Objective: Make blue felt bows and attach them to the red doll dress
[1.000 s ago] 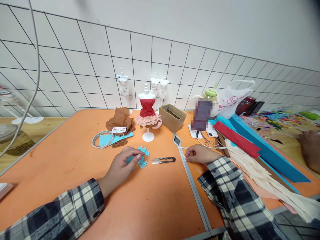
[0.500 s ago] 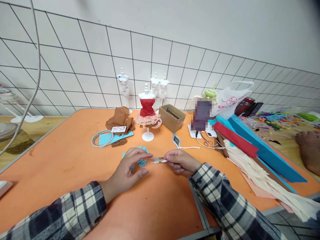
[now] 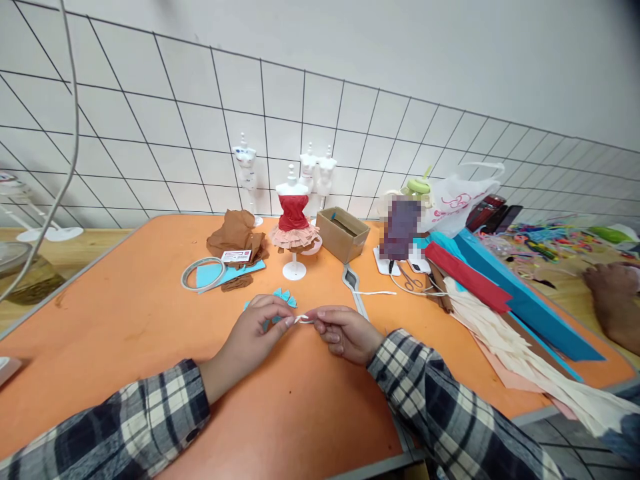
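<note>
Pinching at one small whitish thing (image 3: 301, 319) from both sides with the fingers of the left hand (image 3: 253, 330) and the right hand (image 3: 350, 331), over the middle of the tabletop (image 3: 240, 427); cannot tell if string or tool tip. Looks partway through: crinkled blue pieces (image 3: 285, 297) lying loose just beyond the left hand, partly hidden by it, with no joined result visible. Already dressed nearer the far edge: a small dress form (image 3: 293, 212) in red top and pink-and-brown ruffles. Lying unused beyond the right hand: a white cord (image 3: 377, 293). Cannot read the print on the red-and-white label (image 3: 237, 257) beside the brown cloth (image 3: 231, 232), toward the far left corner, nor the pink lettering on the plastic bag (image 3: 457, 205), toward the far right.
</note>
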`<act>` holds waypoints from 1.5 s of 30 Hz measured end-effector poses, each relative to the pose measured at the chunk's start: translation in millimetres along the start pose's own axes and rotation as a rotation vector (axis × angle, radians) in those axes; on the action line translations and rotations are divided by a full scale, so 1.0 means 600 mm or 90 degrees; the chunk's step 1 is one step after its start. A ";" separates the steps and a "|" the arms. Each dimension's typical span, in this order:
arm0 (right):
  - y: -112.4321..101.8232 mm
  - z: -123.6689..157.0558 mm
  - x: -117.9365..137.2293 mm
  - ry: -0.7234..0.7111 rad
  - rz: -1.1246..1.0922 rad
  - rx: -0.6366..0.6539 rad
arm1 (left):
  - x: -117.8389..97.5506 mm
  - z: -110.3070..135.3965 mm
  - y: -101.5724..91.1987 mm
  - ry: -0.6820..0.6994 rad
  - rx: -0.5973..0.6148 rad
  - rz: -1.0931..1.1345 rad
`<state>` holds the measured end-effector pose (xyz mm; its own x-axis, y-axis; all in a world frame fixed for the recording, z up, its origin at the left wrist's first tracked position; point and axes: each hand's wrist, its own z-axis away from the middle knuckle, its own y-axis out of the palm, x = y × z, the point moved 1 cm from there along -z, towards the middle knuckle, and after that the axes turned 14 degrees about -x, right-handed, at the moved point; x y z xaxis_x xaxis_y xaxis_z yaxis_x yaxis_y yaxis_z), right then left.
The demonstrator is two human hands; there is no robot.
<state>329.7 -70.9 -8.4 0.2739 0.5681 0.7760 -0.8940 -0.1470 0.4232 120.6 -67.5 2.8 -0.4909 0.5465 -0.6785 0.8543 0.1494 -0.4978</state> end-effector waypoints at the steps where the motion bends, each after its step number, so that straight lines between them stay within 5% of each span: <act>1: 0.000 -0.002 -0.002 -0.058 0.019 -0.043 | 0.003 -0.001 -0.001 -0.028 -0.003 0.006; 4: 0.003 -0.003 -0.004 -0.209 0.082 -0.134 | 0.007 -0.004 -0.002 -0.076 0.001 0.020; 12: 0.022 0.001 -0.012 -0.531 0.424 -0.184 | -0.012 0.001 0.005 -0.022 0.075 0.035; 17: 0.022 -0.001 -0.018 -0.528 0.491 -0.219 | -0.018 0.006 0.008 0.018 0.086 0.015; 24: 0.031 0.011 -0.017 -0.596 0.536 -0.091 | -0.021 0.011 0.006 0.092 0.101 -0.057; 30: 0.045 0.033 -0.018 -0.298 0.258 0.046 | 0.013 -0.015 -0.018 0.067 -0.023 -0.123; 37: -0.032 -0.011 0.013 -0.275 0.105 -0.156 | 0.009 -0.007 -0.013 -0.006 -0.012 -0.034; 45: -0.050 -0.015 0.032 -0.394 0.258 -0.187 | 0.017 -0.002 -0.015 -0.074 -0.010 0.016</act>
<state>358.5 -48.2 -10.6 -0.0224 -0.0493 0.9985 -0.9995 0.0223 -0.0213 108.1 -62.1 1.0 -0.4850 0.4512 -0.7492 0.8688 0.1505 -0.4718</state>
